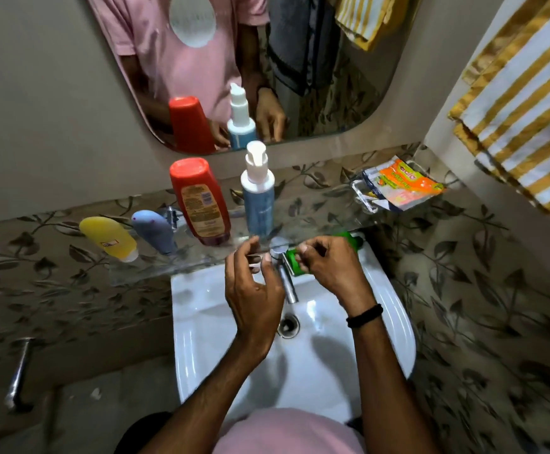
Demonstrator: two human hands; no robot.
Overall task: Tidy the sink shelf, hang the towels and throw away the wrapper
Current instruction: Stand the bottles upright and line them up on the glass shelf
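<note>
- The right hand's (329,267) fingers pinch the green bottle (291,263) under the glass shelf (142,273), beside the tap (287,285); raised carelessly, it could strike the shelf's front edge.
- The left hand's (254,290) fingers curl near that edge; whether they grip anything I cannot tell.
- The red bottle (201,201) and pump bottle (257,198) stand close and could topple.
- Shelf room lies rightward, toward the wrapper (401,186).

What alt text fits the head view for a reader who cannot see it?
Over a white sink, the right hand grips a green bottle by the tap, the left hand close beside it. A glass shelf above holds four bottles; an orange wrapper lies in a clear dish at right, near a striped towel.
</note>
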